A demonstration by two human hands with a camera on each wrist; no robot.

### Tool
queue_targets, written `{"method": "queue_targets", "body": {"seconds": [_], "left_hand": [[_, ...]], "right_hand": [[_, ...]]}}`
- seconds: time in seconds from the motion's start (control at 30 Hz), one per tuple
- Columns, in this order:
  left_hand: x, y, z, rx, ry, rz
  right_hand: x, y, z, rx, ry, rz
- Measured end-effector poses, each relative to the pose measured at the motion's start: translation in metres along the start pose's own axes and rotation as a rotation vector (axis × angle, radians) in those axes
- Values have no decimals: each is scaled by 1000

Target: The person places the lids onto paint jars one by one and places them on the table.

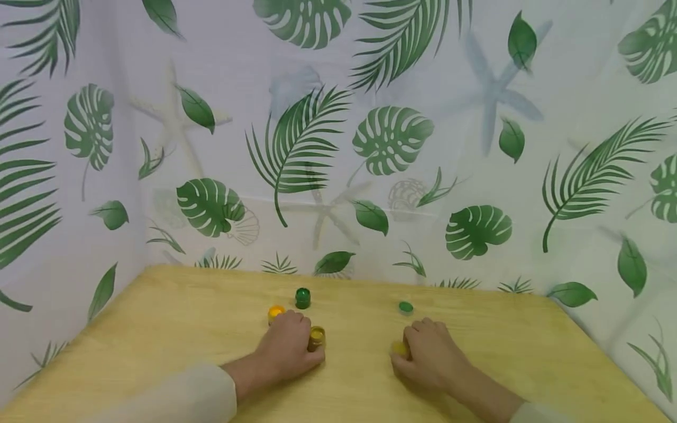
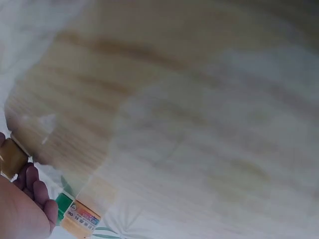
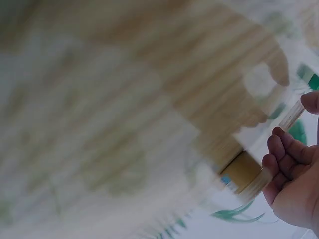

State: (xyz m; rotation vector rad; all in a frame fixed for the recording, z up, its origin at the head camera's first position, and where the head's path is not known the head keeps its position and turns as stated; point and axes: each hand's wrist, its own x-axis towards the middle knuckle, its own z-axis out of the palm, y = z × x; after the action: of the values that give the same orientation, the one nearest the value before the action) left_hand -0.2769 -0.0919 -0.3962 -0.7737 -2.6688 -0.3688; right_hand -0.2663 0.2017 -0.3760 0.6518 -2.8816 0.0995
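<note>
My left hand (image 1: pixel 285 346) grips a small ochre-yellow paint jar (image 1: pixel 317 336) between thumb and fingers, close to the table. The jar's round top faces up. Just behind this hand stands an orange paint jar (image 1: pixel 275 313), partly hidden by the knuckles; its printed label shows in the left wrist view. A dark green paint jar (image 1: pixel 303 298) stands farther back. To the right, my right hand (image 1: pixel 431 355) pinches a yellow lid (image 1: pixel 399 349) by its edge, fingers covering part of it. Beyond that hand, a green lid (image 1: pixel 405 307) lies flat.
The pale wooden table (image 1: pixel 359 388) runs back to a white curtain (image 1: pixel 328 147) printed with green leaves and starfish. The curtain borders the table at the back and both sides. The two hands are apart, with bare wood between them.
</note>
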Motion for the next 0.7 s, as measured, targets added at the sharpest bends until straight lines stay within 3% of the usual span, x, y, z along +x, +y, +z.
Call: {"method": "queue_targets", "body": {"seconds": [0.13,0.4,0.53,0.7], "left_hand": [[-7,5,-2,-37,-12,-4],[-1,14,-8,-66,-27,59],[-11,18,-8,-66,-34,95],[-28,24,-11,-86,-88,112]], "right_hand": [[-7,-16,4,30,50,-47],[-4,-33,-4,57,64,-108],[-9,-41,-3,59,83,-163],[-18,-51,1,53,101,-199]]}}
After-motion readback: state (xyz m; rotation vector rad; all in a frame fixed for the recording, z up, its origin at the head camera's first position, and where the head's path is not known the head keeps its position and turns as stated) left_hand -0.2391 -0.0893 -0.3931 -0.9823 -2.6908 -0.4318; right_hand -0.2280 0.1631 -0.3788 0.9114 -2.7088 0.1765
